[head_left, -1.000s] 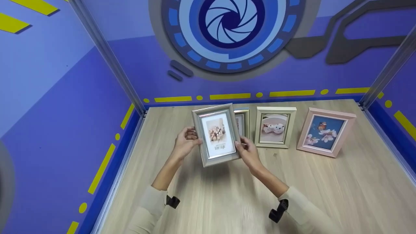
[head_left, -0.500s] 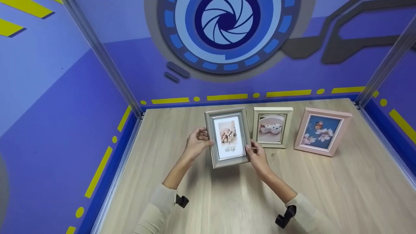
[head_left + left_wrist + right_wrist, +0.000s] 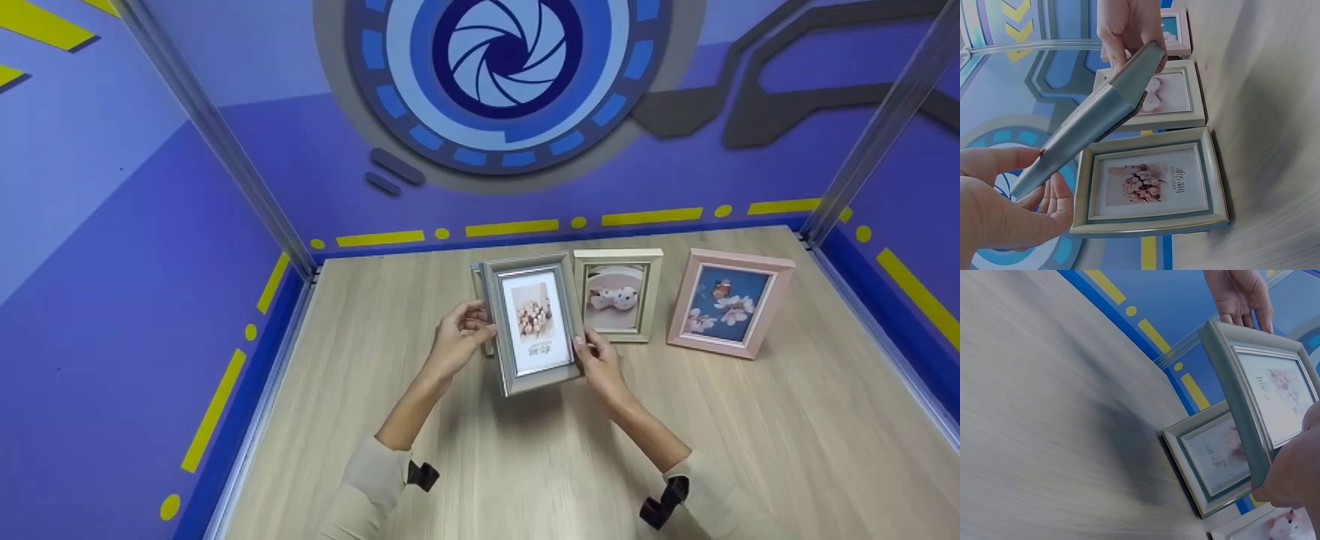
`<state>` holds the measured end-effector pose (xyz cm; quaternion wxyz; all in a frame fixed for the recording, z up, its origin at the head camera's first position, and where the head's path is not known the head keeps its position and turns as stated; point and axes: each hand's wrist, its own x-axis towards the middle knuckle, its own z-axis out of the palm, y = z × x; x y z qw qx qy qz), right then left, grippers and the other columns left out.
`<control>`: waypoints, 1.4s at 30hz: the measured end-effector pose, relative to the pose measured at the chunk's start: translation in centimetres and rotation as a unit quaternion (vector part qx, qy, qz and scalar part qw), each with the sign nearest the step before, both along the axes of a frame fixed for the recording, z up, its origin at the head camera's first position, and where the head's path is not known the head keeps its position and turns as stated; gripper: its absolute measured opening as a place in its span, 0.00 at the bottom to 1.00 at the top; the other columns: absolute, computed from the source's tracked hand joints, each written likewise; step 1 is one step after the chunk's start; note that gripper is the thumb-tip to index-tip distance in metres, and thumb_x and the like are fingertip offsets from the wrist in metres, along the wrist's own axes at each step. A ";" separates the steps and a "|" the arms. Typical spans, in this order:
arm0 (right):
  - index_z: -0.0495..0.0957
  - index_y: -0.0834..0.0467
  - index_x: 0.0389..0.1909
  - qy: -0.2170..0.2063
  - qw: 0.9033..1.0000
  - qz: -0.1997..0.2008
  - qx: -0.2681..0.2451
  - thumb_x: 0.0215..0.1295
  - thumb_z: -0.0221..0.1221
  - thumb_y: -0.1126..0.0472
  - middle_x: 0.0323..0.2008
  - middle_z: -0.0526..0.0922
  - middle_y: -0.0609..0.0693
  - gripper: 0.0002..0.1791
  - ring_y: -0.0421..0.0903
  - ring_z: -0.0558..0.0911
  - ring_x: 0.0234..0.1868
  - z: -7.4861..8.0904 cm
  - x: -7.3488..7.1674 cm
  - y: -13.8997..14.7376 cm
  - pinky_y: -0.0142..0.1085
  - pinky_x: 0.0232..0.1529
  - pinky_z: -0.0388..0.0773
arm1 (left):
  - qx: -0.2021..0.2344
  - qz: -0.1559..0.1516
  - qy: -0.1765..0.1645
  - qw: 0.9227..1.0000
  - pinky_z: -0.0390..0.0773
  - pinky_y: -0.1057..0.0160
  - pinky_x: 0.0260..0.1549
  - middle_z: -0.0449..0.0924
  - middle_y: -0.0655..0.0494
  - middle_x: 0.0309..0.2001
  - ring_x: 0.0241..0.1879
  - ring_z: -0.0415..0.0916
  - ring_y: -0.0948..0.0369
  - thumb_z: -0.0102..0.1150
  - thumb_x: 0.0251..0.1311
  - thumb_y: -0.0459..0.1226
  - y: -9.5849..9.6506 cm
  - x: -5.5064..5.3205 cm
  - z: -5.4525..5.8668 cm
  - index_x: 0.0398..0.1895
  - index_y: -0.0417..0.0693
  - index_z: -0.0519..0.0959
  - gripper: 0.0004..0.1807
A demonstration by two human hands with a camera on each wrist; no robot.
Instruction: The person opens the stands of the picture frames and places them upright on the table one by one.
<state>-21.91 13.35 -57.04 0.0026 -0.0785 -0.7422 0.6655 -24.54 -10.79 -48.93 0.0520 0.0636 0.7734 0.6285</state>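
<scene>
A grey-silver picture frame [image 3: 534, 322] with a flower-bouquet print is held up above the table, tilted. My left hand [image 3: 455, 341] pinches its left edge between thumb and fingers. On the opposite edge, my right hand [image 3: 604, 367] grips low down, its thumb at the front. Behind the held frame stands a second bouquet frame [image 3: 1143, 185], whole in the left wrist view but mostly hidden in the head view. Just right of it is a cream frame [image 3: 619, 296] with a picture of two white round figures. Further right stands a pink frame [image 3: 731, 304] showing blossoms and a butterfly.
A wood-grain table [image 3: 810, 435] carries the standing frames in a row near its back edge. Blue-purple printed panels [image 3: 247, 172] close off the back and both sides. Metal posts [image 3: 217, 142] rise at the corners.
Both hands have carried the held frame to the right, across the frame behind it, which now peeks out at its left instead of its right. The head view has shifted slightly.
</scene>
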 end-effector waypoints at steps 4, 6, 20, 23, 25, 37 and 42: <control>0.53 0.74 0.76 0.006 1.000 0.016 0.007 0.82 0.44 0.63 0.74 0.59 0.73 0.29 0.65 0.58 0.78 -0.1 -0.2 0.2 0.56 0.80 0.54 | 0.007 -0.003 0.028 1.000 0.77 0.64 0.54 0.79 0.43 0.52 0.49 0.75 0.60 0.61 0.66 0.31 0.3 0.5 0.6 0.60 0.37 0.77 0.19; 0.52 0.74 0.76 0.003 1.000 0.026 0.005 0.82 0.43 0.63 0.76 0.55 0.73 0.29 0.66 0.54 0.79 -0.2 -0.2 0.3 0.56 0.80 0.50 | 0.013 -0.005 0.042 0.999 0.77 0.61 0.55 0.80 0.43 0.51 0.49 0.76 0.59 0.60 0.67 0.30 0.5 0.8 1.0 0.58 0.37 0.78 0.17; 0.51 0.69 0.78 -0.024 0.990 0.071 -0.123 0.84 0.36 0.63 0.70 0.67 0.65 0.28 0.46 0.73 0.64 -1.4 0.1 0.2 0.33 0.63 0.74 | 0.001 -0.145 0.127 0.981 0.74 0.45 0.64 0.75 0.44 0.65 0.64 0.72 0.50 0.64 0.67 0.35 3.6 2.7 1.7 0.72 0.48 0.71 0.30; 0.58 0.67 0.75 -0.015 0.988 0.077 -0.134 0.83 0.39 0.62 0.59 0.76 0.58 0.25 0.40 0.78 0.52 -1.5 0.1 0.3 0.29 0.51 0.78 | -0.042 -0.193 0.121 0.973 0.61 0.34 0.71 0.63 0.51 0.76 0.76 0.59 0.49 0.66 0.65 0.46 4.0 3.0 1.6 0.78 0.62 0.63 0.39; 0.63 0.67 0.72 -0.008 0.987 0.088 -0.134 0.81 0.42 0.62 0.52 0.79 0.53 0.24 0.41 0.79 0.48 -1.5 0.2 0.3 0.32 0.49 0.78 | -0.073 -0.215 0.117 0.967 0.52 0.30 0.73 0.54 0.57 0.80 0.81 0.48 0.50 0.68 0.62 0.53 4.1 3.3 1.6 0.80 0.71 0.58 0.44; 0.69 0.63 0.60 -0.003 0.980 0.119 -0.157 0.82 0.42 0.60 0.44 0.78 0.49 0.16 0.48 0.78 0.47 -1.8 0.8 0.9 0.36 0.47 0.78 | -0.124 -0.262 0.112 0.950 0.53 0.35 0.76 0.43 0.58 0.84 0.82 0.43 0.51 0.73 0.58 0.49 5.6 4.6 0.9 0.83 0.71 0.42 0.58; 0.68 0.61 0.60 0.020 0.979 0.133 -0.157 0.84 0.41 0.54 0.45 0.79 0.49 0.17 0.43 0.78 0.46 -1.9 1.3 1.3 0.33 0.48 0.79 | -0.113 -0.291 0.133 0.941 0.56 0.42 0.77 0.42 0.57 0.84 0.83 0.42 0.55 0.70 0.62 0.48 5.7 4.5 0.0 0.84 0.62 0.46 0.53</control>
